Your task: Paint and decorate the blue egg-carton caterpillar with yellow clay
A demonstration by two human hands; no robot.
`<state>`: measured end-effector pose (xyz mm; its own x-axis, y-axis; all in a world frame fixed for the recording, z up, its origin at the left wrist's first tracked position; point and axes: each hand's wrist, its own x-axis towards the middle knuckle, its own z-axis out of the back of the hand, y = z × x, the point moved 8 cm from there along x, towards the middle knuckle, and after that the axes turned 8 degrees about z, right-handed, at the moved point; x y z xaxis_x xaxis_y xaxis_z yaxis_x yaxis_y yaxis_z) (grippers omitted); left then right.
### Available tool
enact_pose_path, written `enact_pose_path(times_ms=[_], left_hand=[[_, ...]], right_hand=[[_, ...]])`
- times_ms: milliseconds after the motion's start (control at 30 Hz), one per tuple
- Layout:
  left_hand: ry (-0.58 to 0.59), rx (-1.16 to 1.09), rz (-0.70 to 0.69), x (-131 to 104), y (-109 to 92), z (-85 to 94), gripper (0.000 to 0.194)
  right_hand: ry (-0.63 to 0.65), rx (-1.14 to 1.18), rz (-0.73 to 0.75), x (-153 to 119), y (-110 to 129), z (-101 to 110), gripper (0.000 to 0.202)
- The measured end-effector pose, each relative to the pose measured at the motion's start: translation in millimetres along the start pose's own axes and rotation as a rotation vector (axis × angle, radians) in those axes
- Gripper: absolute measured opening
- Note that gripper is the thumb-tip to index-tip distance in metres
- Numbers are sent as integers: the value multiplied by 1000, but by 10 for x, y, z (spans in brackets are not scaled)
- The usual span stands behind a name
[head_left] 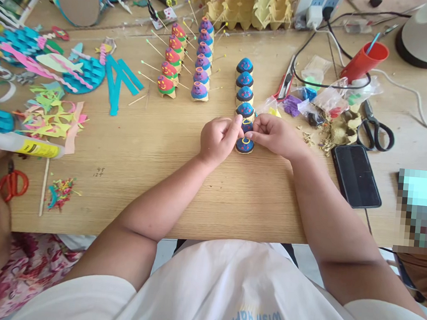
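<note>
A row of blue painted egg-carton cups (244,94) with small pink dots and drawn faces runs away from me on the table. The two nearest cups carry yellow rings on top, such as the ring (245,141) on the closest one. My left hand (218,139) is closed at the left of the second-nearest cup, thumb and fingertips against it. From the right, my right hand (271,135) pinches at the same cup. Fingers cover part of that cup, and whatever small thing lies between the fingertips is hidden.
Red-green painted cups (170,60) and purple cups (202,62) stand left, with pins sticking out. A phone (357,175), black scissors (376,130), red cutter (287,79) and red cup (364,61) lie right. Left are paper scraps (45,115), a glue bottle (24,144) and another person's arm.
</note>
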<state>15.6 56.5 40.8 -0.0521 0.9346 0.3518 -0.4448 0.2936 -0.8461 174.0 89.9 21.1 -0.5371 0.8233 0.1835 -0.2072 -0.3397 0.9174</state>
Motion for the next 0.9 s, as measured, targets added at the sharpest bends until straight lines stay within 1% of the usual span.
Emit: enact_pose_path(times_ms=[233,367,433,467,633,667,700,767,900], left_hand=[[21,143,-179,-33,-126,-4,73],[15,167,-218,-48,-153,-1,72],[-3,145,-195,-40,-146,16,72],[-18,125,-168,-31,-130,30,72],[-93,17,14,24,58,71,70],[-98,4,40,38,105,65,70],[-103,-5,62,52,154,59,69],[-119,-15,89,86,247,56,69],[-154,-22,104,143,380,74,73]], right_hand=[[-11,0,0,6,-14,10,64],[-5,17,3,0,35,0,65],[-19,45,3,-1,49,5,67],[-47,53,7,2,47,28,67],[-333,-4,76,11,-18,297,70],[-366,-29,84,10,-29,334,70],[-372,-44,84,10,-38,348,71],[-321,-39,64,13,-37,318,71],[-43,39,38,-11,64,89,70]])
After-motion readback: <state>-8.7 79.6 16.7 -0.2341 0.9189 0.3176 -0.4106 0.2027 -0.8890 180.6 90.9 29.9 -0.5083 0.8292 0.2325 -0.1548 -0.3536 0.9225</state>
